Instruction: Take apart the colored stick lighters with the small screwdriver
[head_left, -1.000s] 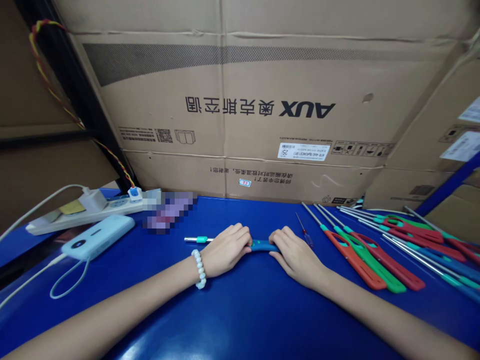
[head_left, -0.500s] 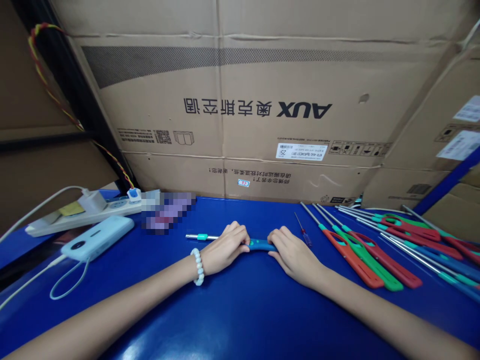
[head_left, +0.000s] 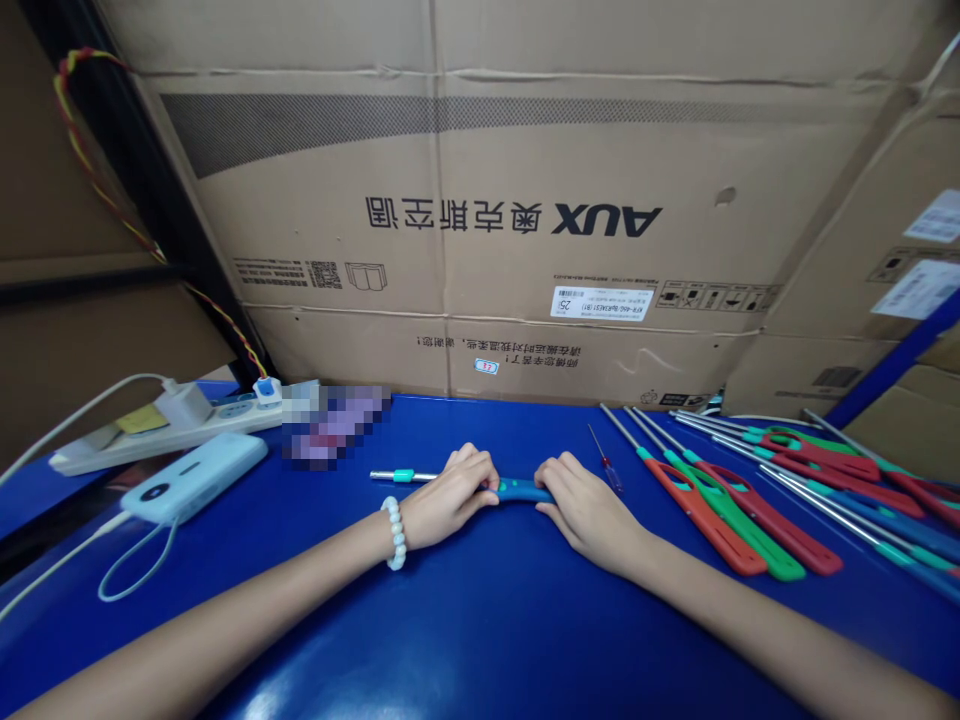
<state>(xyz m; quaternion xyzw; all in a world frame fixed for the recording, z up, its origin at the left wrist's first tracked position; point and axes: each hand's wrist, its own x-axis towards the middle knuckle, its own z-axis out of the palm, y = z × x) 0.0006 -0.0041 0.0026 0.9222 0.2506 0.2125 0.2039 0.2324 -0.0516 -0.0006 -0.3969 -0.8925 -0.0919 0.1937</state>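
A long lighter-like tool with a blue handle (head_left: 523,490) and a thin steel tube lies flat on the blue table (head_left: 480,640). The tube's tip with a teal collar (head_left: 403,476) sticks out to the left. My left hand (head_left: 448,498), with a white bead bracelet on its wrist, covers the middle of the tool with curled fingers. My right hand (head_left: 587,510) rests on the handle's right end. Both hands grip the same tool against the tabletop.
Several similar tools with red, green and blue handles (head_left: 750,520) lie in a row at the right. A small red screwdriver (head_left: 606,462) lies beside them. A power bank (head_left: 193,478) and power strip (head_left: 165,420) sit at the left. Large cardboard boxes (head_left: 510,220) wall off the back.
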